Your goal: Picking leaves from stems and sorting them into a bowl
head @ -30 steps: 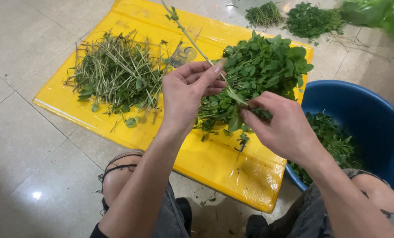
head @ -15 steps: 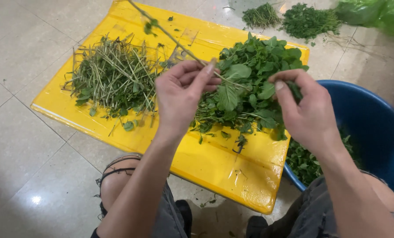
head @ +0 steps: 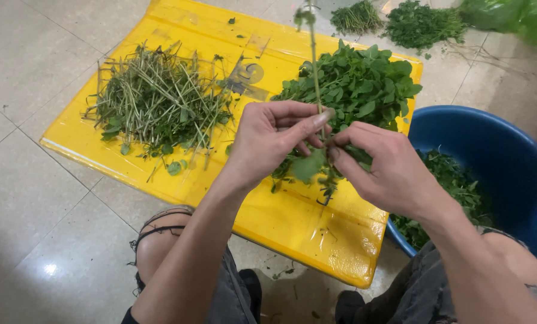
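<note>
Head view: at frame centre, my left hand (head: 268, 141) pinches the herb stem (head: 314, 72) upright, so my right hand (head: 388, 171), fingertips closed on its lower leaves, works above the yellow sheet (head: 292, 234); stripped stems (head: 154, 99) lie upper left.

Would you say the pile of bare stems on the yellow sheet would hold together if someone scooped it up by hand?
Probably not. The stems lie loose and crisscrossed, so some would likely slip out. They look thin and fairly straight, so probably light and a little springy. Stray leaves at the pile's edge on the sheet would likely stay behind.
</note>
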